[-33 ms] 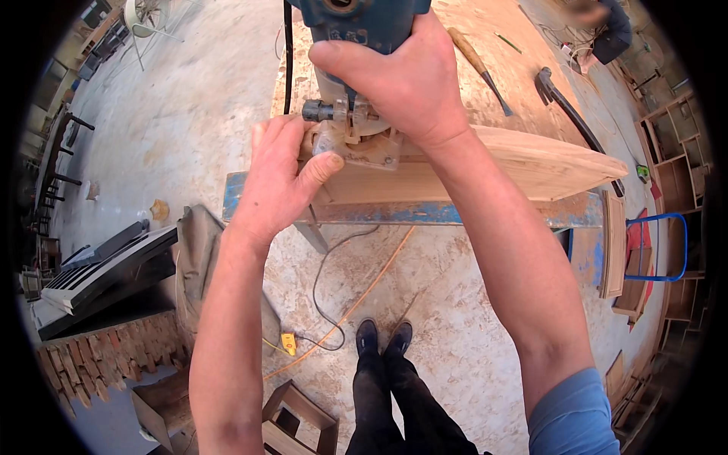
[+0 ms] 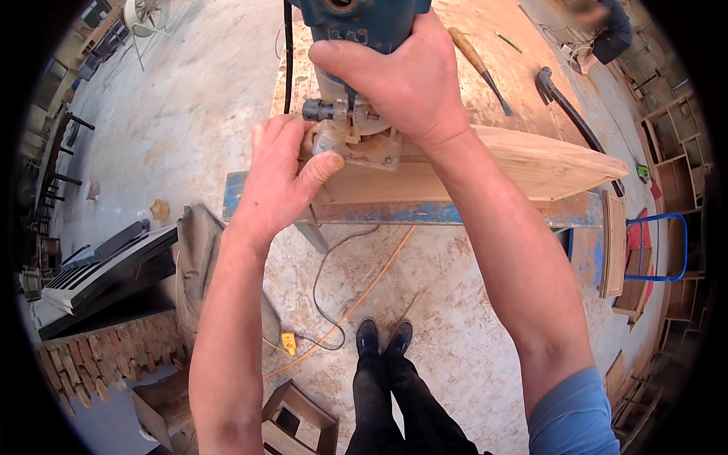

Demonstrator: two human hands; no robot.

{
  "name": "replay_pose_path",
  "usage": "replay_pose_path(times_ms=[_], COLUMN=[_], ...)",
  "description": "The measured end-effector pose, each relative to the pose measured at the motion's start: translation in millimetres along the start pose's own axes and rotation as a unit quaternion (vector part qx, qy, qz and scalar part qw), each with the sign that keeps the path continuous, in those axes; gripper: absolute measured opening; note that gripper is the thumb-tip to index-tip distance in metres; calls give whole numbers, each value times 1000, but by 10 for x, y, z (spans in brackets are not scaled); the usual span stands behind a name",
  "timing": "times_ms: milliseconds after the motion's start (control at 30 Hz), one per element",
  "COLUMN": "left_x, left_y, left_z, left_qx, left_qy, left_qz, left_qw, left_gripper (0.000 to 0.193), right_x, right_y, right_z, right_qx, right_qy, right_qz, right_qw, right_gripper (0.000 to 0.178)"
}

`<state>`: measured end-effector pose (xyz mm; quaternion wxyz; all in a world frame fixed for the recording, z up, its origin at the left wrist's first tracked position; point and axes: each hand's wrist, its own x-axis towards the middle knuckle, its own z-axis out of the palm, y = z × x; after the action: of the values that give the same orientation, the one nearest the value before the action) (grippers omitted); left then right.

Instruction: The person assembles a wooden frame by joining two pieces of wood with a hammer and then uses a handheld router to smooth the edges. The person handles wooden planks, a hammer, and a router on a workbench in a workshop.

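Right hand was clamped on the blue trim router, left hand pressed flat against its clear base at the wood panel edge on the worktop. Looked mid-pass, most edge left.

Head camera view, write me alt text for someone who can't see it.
Seen from above, a person's right hand grips a blue handheld router standing on a curved wooden board, while the left hand steadies its clear base plate. The board lies on a blue-edged workbench above a dusty floor with cords.
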<state>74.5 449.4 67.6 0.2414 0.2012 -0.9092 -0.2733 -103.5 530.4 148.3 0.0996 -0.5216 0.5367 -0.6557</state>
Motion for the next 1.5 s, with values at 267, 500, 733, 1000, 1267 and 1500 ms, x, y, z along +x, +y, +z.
replay_pose_path(times_ms=[267, 500, 733, 1000, 1267, 1500], left_x=[-23, -26, -17, -38, -21, -15], left_y=[8, -24, -14, -54, -49, -61], left_z=[-9, -12, -78, -110, -120, -146], left_qx=[-7, -5, -5, -54, -68, -68], left_qy=[-7, -5, -52, -62, -69, -70], left_qz=[-10, 5, -13, -1, -9, 3], left_qw=[1000, 1000, 999, 997, 995, 995], left_gripper=[64, 63, 72, 76, 76, 72], right_x=[0, -22, -50, -152, -153, -137], right_y=[63, 53, 58, -190, -228, -236], right_z=[-3, 16, -14, 32, 40, 58], right_qx=[10, -7, -5, -5, -57, -57], right_qy=[-10, -2, -9, -8, 0, -1], right_qz=[-27, -35, -50, -50, -24, -41], right_qw=[1000, 999, 999, 999, 998, 998], right_gripper=[57, 58, 61, 64, 66, 67])
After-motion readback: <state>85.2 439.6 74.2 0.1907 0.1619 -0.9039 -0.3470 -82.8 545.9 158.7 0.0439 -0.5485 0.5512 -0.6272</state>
